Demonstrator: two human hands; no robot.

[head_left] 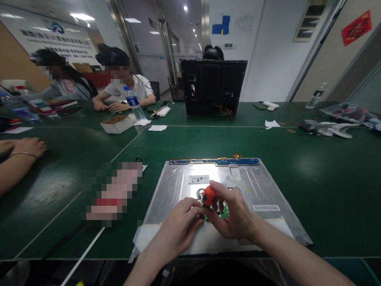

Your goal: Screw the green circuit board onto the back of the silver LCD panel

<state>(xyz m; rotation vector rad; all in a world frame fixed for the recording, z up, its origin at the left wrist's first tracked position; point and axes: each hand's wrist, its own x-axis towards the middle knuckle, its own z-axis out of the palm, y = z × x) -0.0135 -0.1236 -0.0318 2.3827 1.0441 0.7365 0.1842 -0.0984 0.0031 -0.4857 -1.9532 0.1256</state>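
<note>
While your right hand is closing its fingers around the orange-handled screwdriver, you are holding the tool upright over the near middle of the metal panel. Your left hand is curling loosely beside it, fingertips touching the small green circuit board that is lying on the panel under both hands. Panel: lying flat on the green table, blue strip along its far edge. Elsewhere: black computer case standing well beyond; cardboard box and water bottle sitting far left, near two seated people.
</note>
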